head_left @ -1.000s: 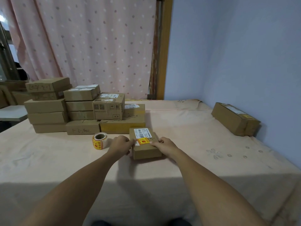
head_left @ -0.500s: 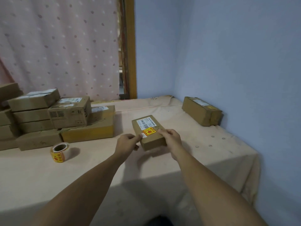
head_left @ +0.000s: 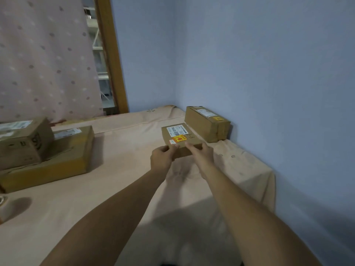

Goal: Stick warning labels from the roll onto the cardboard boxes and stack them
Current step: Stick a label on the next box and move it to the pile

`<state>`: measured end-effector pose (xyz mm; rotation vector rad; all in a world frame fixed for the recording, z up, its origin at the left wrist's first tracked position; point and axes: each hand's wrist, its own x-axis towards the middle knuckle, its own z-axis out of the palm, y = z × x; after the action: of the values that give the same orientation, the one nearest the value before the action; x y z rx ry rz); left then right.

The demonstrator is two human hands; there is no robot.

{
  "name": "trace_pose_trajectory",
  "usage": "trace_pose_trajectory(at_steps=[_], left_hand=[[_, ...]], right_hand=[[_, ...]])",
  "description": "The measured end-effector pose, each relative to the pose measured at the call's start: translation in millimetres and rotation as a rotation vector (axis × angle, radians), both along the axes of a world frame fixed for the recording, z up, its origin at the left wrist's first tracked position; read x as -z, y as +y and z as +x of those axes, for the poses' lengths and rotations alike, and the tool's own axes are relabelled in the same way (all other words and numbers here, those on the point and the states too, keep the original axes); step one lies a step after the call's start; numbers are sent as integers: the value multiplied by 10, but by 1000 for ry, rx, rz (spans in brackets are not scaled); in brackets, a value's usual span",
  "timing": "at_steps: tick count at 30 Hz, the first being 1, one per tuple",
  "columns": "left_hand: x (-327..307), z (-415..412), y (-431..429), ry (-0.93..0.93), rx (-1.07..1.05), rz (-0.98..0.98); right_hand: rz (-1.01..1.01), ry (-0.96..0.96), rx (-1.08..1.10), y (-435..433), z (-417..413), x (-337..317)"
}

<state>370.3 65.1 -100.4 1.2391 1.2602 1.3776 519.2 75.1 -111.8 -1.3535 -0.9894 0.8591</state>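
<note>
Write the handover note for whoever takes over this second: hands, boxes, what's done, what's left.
Left hand and right hand both grip the near end of the small box, apparently lifted off the cloth.
Done: its warning label is on; the long box by the wall bears one too.
Left: probably stack the small box on the long box, then label the pile at left. The roll is barely in view, far left.

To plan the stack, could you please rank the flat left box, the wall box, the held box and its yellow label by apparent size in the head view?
1. flat left box: clearly largest, though nearest the camera.
2. wall box and held box: look alike, unranked.
3. yellow label: smallest.
</note>
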Motion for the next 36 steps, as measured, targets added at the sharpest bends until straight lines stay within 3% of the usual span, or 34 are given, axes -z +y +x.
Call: trace_pose_trajectory(at_steps=[3, 11, 14, 17, 22, 31, 36], left_hand=[[104, 156, 240, 157, -6, -8], [388, 341, 783, 605, 26, 9], [436, 323, 1046, 692, -6, -12], [490, 338, 1312, 776, -28, -12], [548, 465, 1633, 791, -42, -6], [599, 628, 1739, 838, -118, 114], [586, 612, 1693, 865, -111, 118]], right_hand=[[-56, -197, 31, 215, 212, 87], [-179, -381, -2, 643, 452, 171], [-237, -576, -4, 830, 424, 242], [-225, -560, 21, 1003, 375, 287], [-169, -540, 47, 1245, 360, 363], [-232, -805, 67, 1398, 415, 489], [-210, -825, 81, 1363, 417, 477]])
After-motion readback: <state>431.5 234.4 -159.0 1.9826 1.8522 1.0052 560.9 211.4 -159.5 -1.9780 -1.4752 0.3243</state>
